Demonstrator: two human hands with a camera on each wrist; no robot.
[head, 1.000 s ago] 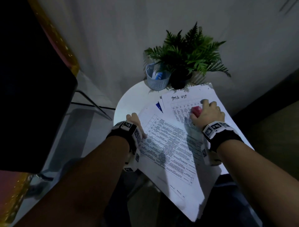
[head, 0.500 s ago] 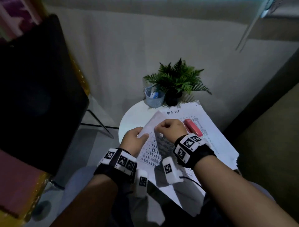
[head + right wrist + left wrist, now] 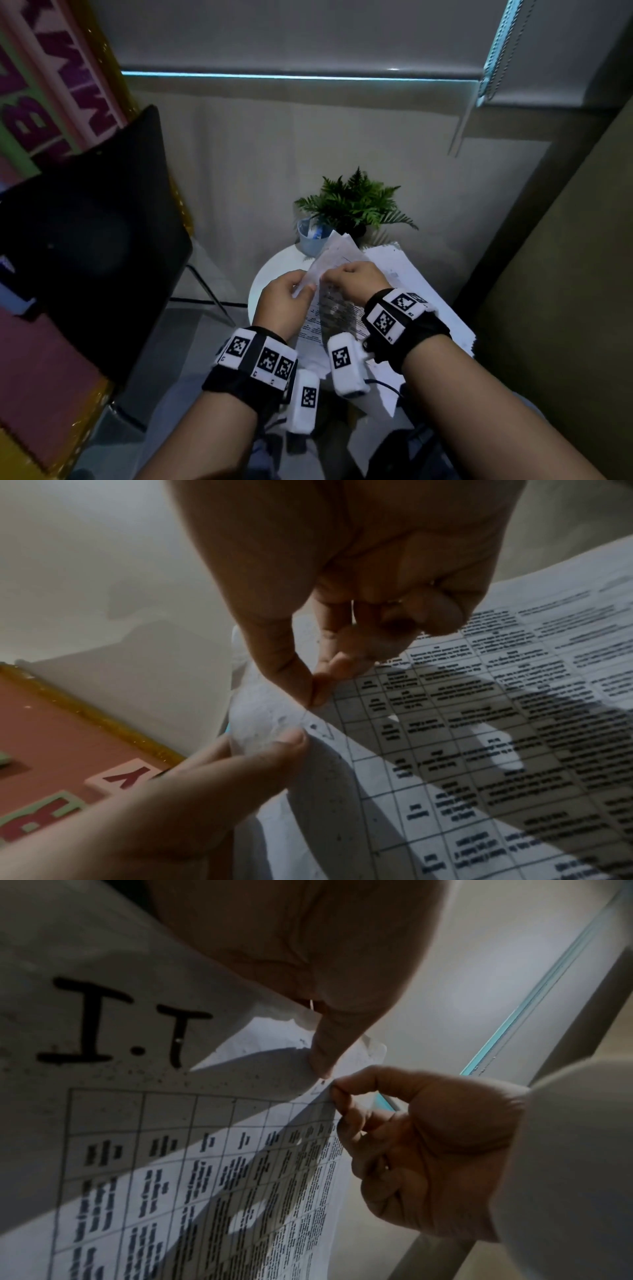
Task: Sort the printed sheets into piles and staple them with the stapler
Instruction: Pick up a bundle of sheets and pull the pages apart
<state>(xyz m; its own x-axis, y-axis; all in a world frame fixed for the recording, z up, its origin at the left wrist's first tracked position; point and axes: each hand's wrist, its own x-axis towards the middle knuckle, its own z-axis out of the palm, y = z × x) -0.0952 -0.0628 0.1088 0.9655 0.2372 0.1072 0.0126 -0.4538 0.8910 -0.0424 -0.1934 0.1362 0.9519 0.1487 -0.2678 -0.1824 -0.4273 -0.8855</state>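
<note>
While both hands are working at one corner of the printed sheets (image 3: 334, 253), the left hand (image 3: 284, 301) is pinching the upper leaf, headed "I.T", thumb against fingers, and the right hand (image 3: 352, 281) is nipping the corner of the gridded page beneath between thumb and forefinger, probably to peel the two apart for sorting. Held raised above the round table (image 3: 274, 270), the corner is catching the light. More sheets are lying stacked there; no stapler is showing.
</note>
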